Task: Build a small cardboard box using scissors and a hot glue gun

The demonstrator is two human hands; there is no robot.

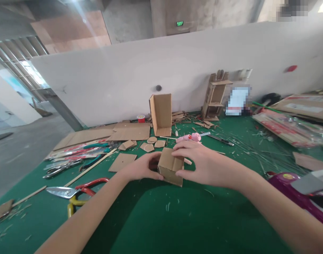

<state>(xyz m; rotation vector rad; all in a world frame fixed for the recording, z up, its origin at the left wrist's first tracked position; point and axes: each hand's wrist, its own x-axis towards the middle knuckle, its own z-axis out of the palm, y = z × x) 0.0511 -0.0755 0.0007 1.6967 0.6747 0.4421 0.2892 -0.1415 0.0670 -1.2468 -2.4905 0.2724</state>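
Note:
A small cardboard box (170,169) is between my two hands, just above or on the green tabletop; I cannot tell which. My left hand (142,166) wraps round its left side, with the thumb along the lower front edge. From the right, my right hand (201,162) pinches the box, fingers on top and thumb at the front. Behind the right hand lies a pink tool (192,137), partly hidden. Cardboard discs (152,140) and a flat cardboard square (122,162) lie to the left. Beyond them stands a folded cardboard piece (162,114).
Red-and-yellow-handled shears (77,192) lie left, near pliers and wooden strips. A cardboard tower (216,97) stands at the white partition (124,70). A utility knife (221,139) lies right of centre. At the right edge are a purple device (291,187) and plastic-wrapped packs (285,127).

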